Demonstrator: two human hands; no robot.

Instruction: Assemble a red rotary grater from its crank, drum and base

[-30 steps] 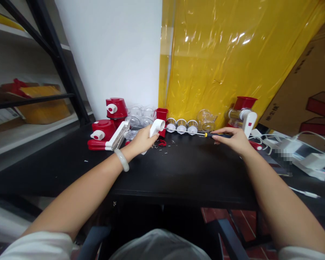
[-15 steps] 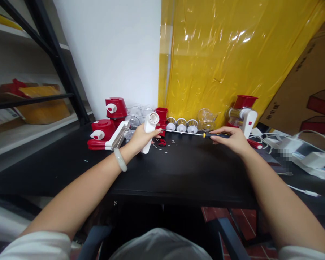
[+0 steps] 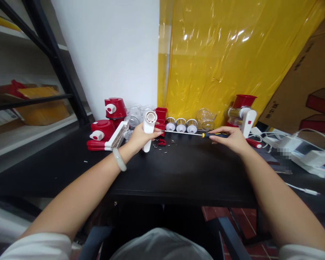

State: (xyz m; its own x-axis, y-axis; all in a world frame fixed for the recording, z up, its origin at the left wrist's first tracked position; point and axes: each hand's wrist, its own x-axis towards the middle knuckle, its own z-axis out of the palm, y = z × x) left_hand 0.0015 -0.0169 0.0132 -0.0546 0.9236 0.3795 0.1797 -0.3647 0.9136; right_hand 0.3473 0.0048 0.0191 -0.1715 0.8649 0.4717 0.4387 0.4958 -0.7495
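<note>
My left hand (image 3: 137, 140) is closed around a white plastic crank arm (image 3: 149, 126), held upright with its round socket end on top. In my right hand (image 3: 231, 138) is a screwdriver (image 3: 204, 135) with a black and yellow handle, gripped between thumb and fingers. Its long shaft lies level and points left. The tip reaches the thumb and fingertips of my left hand; whether a screw sits there is too small to tell. Small screws (image 3: 172, 141) lie scattered on the black table (image 3: 184, 169) below, beside a small red piece (image 3: 161, 142).
Red grater housings (image 3: 116, 107) and a white arm with a red handle (image 3: 116, 136) stand left. Behind are red hoppers (image 3: 160, 115), grater drums (image 3: 181, 125) and clear parts (image 3: 206, 119). An assembled grater (image 3: 247, 121), white cables and a power strip (image 3: 312, 163) occupy the right.
The white crank arm has turned slightly more upright in my left hand. Both hands keep their grips, and the screwdriver stays level toward the left hand; the view shifts slightly.
</note>
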